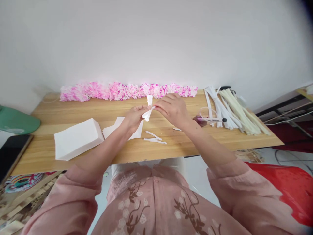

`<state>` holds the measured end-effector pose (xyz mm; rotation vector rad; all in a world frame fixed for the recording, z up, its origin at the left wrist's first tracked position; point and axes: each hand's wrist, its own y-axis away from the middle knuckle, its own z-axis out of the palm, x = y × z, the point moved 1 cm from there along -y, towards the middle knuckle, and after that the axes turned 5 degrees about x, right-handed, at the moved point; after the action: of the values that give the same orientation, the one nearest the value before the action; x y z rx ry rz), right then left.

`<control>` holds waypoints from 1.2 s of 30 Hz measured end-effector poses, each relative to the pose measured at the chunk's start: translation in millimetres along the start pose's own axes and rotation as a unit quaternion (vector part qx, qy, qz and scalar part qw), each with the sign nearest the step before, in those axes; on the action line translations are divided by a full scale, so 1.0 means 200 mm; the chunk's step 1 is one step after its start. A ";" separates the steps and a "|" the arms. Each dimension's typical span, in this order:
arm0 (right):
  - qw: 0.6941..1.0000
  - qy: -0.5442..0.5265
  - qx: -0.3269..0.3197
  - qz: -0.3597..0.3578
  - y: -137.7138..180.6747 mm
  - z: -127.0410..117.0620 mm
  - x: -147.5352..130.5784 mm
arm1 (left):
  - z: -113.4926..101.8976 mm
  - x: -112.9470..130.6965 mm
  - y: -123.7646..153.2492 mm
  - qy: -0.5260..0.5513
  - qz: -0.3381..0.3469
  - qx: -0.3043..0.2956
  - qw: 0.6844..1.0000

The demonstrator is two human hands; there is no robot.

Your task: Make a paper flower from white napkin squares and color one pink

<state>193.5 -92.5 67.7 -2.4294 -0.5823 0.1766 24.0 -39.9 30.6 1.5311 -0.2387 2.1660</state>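
Observation:
Both hands meet above the middle of the wooden table [171,147]. My left hand [134,118] pinches a small folded white tissue piece [148,111] gathered at its middle like a bow. My right hand [172,108] is closed on the same piece from the right, fingers pressed at its centre. A few thin white paper strips [154,137] lie on the table just below the hands. Loose white tissue sheets [114,130] lie under my left wrist.
A thick stack of white tissue [77,138] sits at the left. A row of pink-and-white paper flowers [127,90] lines the wall. White and cream sticks [234,109] and a pen [212,120] lie at the right. A green object [17,121] and a dark tablet [12,151] sit far left.

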 end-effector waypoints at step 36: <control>0.976 -0.116 0.060 0.175 0.13 0.04 -0.01 | 0.00 0.01 0.01 -0.072 0.071 0.070 0.992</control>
<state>199.2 -107.1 45.7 -2.3901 -0.2275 0.6310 21.7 -41.0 33.1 1.8037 -0.2534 2.2226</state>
